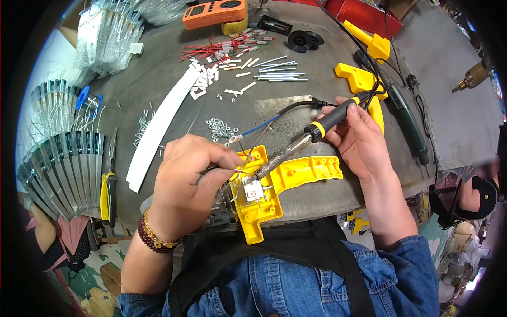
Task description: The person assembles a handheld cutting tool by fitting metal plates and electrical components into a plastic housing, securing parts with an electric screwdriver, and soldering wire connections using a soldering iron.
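My right hand (362,137) is wrapped round the grey and yellow handle of a soldering iron (296,147). Its dark tip points down at a white component (254,191) seated in a yellow plastic housing half (311,173); whether it touches, I cannot tell. The housing lies at the table's near edge, its handle part toward the right. Just left of the tip, my left hand (187,177) pinches a thin wire (241,171) between thumb and forefinger, its other fingers curled. Beyond the housing runs a cable (261,126) with a blue section and a white end piece.
Nuts (221,129), long bolts (280,72) and red-wired parts (224,50) lie farther back. A curved white strip (163,127) and yellow-handled pliers (108,190) are at left. Right are yellow housings (359,79) and a dark green electric screwdriver (409,124). An orange multimeter (214,13) stands behind.
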`<state>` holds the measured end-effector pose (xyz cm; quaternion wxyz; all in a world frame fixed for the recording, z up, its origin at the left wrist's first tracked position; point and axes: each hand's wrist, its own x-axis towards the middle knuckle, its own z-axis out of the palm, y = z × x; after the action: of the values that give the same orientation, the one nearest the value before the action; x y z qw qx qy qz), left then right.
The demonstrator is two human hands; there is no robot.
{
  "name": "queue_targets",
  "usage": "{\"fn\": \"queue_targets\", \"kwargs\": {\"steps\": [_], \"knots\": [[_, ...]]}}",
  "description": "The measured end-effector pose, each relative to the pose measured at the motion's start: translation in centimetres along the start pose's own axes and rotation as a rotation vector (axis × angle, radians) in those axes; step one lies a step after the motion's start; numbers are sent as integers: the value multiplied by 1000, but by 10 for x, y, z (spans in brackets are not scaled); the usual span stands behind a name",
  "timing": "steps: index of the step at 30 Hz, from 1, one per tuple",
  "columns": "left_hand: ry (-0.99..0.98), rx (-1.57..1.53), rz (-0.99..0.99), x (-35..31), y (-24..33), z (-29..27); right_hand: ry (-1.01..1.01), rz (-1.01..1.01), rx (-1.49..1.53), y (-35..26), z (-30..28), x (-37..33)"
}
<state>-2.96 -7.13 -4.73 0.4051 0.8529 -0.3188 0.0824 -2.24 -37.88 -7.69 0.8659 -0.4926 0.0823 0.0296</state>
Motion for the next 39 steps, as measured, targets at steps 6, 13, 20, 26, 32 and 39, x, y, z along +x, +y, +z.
{"fn": "queue_targets", "kwargs": {"steps": [6, 13, 20, 26, 32, 39], "knots": [[-65, -146, -123, -3, -2, -7, 17, -10, -28, 1, -1, -1], [-36, -5, 45, -5, -6, -8, -13, -2, 11, 0, -1, -1], [12, -127, -74, -4, -3, -3, -19, 2, 15, 1, -1, 1], [-9, -159, -69, -4, -3, -2, -55, 4, 21, 0, -1, 1], [-38, -190, -70, -5, -6, -2, -67, 21, 54, 0, 1, 1], [-40, -166, -61, -3, -5, -2, -58, 20, 64, 1, 0, 2]]}}
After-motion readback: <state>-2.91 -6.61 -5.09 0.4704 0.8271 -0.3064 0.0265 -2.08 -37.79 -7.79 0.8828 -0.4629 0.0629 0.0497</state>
